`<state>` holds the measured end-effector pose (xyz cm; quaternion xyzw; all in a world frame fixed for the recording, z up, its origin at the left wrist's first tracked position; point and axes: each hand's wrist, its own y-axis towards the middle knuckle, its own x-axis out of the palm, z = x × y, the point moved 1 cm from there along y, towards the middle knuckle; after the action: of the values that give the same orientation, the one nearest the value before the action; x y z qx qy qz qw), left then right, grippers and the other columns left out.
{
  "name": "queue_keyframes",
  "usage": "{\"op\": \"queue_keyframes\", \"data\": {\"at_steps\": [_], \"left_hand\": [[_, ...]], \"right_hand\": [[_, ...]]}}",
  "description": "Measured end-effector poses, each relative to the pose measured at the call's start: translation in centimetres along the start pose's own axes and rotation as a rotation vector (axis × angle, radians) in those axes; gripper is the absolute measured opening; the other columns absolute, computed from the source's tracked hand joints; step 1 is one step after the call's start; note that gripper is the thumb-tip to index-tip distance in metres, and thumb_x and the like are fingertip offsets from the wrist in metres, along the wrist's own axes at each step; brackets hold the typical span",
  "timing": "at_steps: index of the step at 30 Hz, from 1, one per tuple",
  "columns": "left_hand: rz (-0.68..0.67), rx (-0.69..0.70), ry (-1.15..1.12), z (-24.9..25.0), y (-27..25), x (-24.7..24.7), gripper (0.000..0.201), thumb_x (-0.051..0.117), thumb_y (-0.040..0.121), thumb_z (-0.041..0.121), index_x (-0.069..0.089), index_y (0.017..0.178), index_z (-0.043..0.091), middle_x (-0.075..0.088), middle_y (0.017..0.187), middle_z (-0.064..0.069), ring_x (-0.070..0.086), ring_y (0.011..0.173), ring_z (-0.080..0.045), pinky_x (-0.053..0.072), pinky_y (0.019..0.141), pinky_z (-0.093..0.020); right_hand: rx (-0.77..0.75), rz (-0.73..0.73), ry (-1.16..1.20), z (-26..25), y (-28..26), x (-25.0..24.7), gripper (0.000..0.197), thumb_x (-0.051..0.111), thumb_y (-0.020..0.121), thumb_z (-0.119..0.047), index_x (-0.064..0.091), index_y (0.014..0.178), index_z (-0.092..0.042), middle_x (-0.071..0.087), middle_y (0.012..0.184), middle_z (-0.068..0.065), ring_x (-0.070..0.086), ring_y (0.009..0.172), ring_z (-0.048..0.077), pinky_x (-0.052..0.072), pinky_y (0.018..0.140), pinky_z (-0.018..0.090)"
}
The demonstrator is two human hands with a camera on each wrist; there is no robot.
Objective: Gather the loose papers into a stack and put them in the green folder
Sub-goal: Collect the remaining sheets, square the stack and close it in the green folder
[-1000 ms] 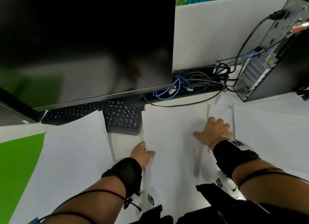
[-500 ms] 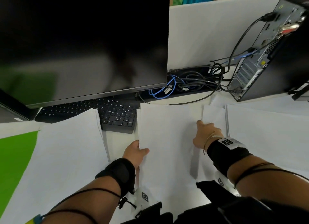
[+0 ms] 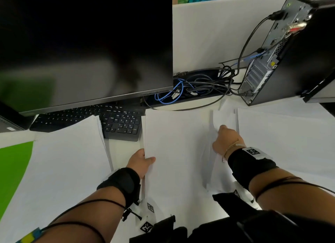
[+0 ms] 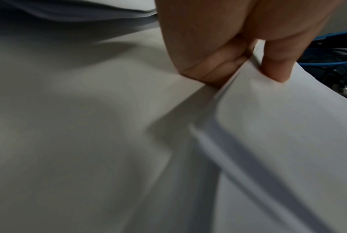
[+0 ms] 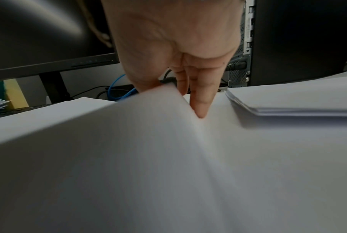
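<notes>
A middle stack of white papers (image 3: 177, 148) lies on the desk in front of me. My left hand (image 3: 143, 161) grips its left edge, thumb on top and fingers underneath; the left wrist view shows this left hand (image 4: 248, 74) pinching the papers (image 4: 288, 126). My right hand (image 3: 224, 141) is at the stack's right edge, which is raised. In the right wrist view, the right hand (image 5: 172, 93) has the lifted paper edge (image 5: 128, 134) between thumb and fingers. The green folder (image 3: 12, 170) shows at the far left, partly covered by another paper pile (image 3: 68, 161).
A third paper pile (image 3: 282, 139) lies to the right, close to my right hand. A dark monitor (image 3: 81, 43) and black keyboard (image 3: 121, 123) stand behind the papers. Tangled cables (image 3: 195, 87) and a computer tower (image 3: 290, 52) occupy the back right.
My right hand went from lying flat on the sheets to gripping the middle stack's right edge, which now lifts off the desk. The left hand kept its grip on the left edge.
</notes>
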<state>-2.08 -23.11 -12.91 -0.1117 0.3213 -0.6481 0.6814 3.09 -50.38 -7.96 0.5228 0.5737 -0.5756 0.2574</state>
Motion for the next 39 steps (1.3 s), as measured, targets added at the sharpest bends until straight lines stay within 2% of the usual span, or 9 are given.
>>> {"op": "queue_keyframes", "data": {"at_steps": [3,6,9,14,17,30,33,36,39], "left_hand": [[0.006,0.000,-0.002,-0.1,0.0,0.0,0.014,0.061,0.087,0.010,0.057,0.092,0.023,0.067,0.112,-0.009,0.063,0.102,-0.029,0.049,0.097,-0.045],[0.009,-0.001,-0.006,-0.1,0.0,0.1,0.015,0.061,0.087,0.011,0.057,0.097,0.021,0.067,0.112,-0.008,0.063,0.103,-0.028,0.048,0.097,-0.045],[0.013,-0.002,-0.001,-0.1,0.0,0.1,0.015,0.061,0.087,0.011,0.056,0.099,0.019,0.066,0.112,-0.009,0.063,0.103,-0.029,0.048,0.097,-0.046],[0.018,0.003,0.012,-0.2,0.0,0.1,0.014,0.061,0.087,0.011,0.057,0.097,0.020,0.067,0.111,-0.008,0.063,0.102,-0.028,0.049,0.097,-0.046],[0.013,0.001,0.015,-0.1,0.0,0.1,0.017,0.061,0.087,0.011,0.057,0.102,0.016,0.066,0.113,-0.010,0.063,0.103,-0.029,0.048,0.097,-0.046],[0.022,0.016,0.023,0.1,-0.2,0.1,0.023,0.061,0.088,0.011,0.058,0.110,0.011,0.066,0.113,-0.010,0.062,0.104,-0.029,0.048,0.097,-0.044],[0.023,0.019,0.032,0.1,-0.2,0.1,0.026,0.061,0.087,0.011,0.058,0.112,0.010,0.066,0.113,-0.010,0.063,0.103,-0.029,0.048,0.097,-0.044],[0.020,0.014,0.027,0.1,-0.2,0.1,0.025,0.061,0.087,0.011,0.058,0.112,0.011,0.066,0.113,-0.009,0.063,0.103,-0.028,0.049,0.097,-0.044],[0.012,0.009,0.026,0.1,-0.2,0.1,0.023,0.061,0.087,0.011,0.058,0.110,0.012,0.066,0.113,-0.010,0.063,0.102,-0.028,0.049,0.096,-0.044]], "right_hand": [[0.013,0.035,0.059,0.5,-0.1,-0.2,0.056,0.045,0.082,0.000,0.027,0.134,-0.009,0.050,0.071,0.006,0.052,0.070,0.027,0.043,0.064,0.030],[-0.070,-0.016,0.018,0.2,-0.2,-0.3,0.067,0.042,0.081,0.000,0.027,0.141,-0.026,0.055,0.088,0.010,0.057,0.078,0.029,0.048,0.068,0.031],[-0.125,-0.092,-0.173,-0.6,-0.5,-0.1,0.037,0.041,0.088,-0.012,0.051,0.123,-0.014,0.055,0.113,0.012,0.057,0.089,0.029,0.045,0.071,0.029],[-0.139,-0.049,-0.258,-1.3,-0.9,-0.1,0.038,0.051,0.087,-0.046,0.058,0.097,-0.010,0.062,0.089,0.005,0.053,0.076,0.021,0.043,0.066,0.027],[-0.132,-0.053,-0.277,-1.9,-0.9,0.1,0.030,0.053,0.086,-0.042,0.054,0.081,-0.012,0.049,0.066,-0.001,0.054,0.071,0.020,0.041,0.062,0.027],[-0.090,-0.143,-0.340,-3.0,-0.9,-0.1,0.023,0.054,0.087,-0.029,0.052,0.073,-0.011,0.048,0.064,0.000,0.054,0.075,0.020,0.043,0.067,0.027],[-0.092,-0.251,-0.455,-3.2,-0.9,0.3,0.022,0.053,0.089,-0.027,0.064,0.094,-0.009,0.060,0.086,0.004,0.059,0.091,0.020,0.048,0.083,0.030],[-0.094,-0.293,-0.481,-3.3,-0.9,1.0,0.039,0.049,0.093,-0.025,0.055,0.127,-0.007,0.057,0.125,0.012,0.052,0.122,0.027,0.042,0.100,0.034],[-0.080,-0.277,-0.503,-3.1,-0.9,1.4,0.044,0.045,0.096,-0.028,0.047,0.135,-0.007,0.047,0.141,0.010,0.045,0.130,0.026,0.037,0.106,0.034]]}}
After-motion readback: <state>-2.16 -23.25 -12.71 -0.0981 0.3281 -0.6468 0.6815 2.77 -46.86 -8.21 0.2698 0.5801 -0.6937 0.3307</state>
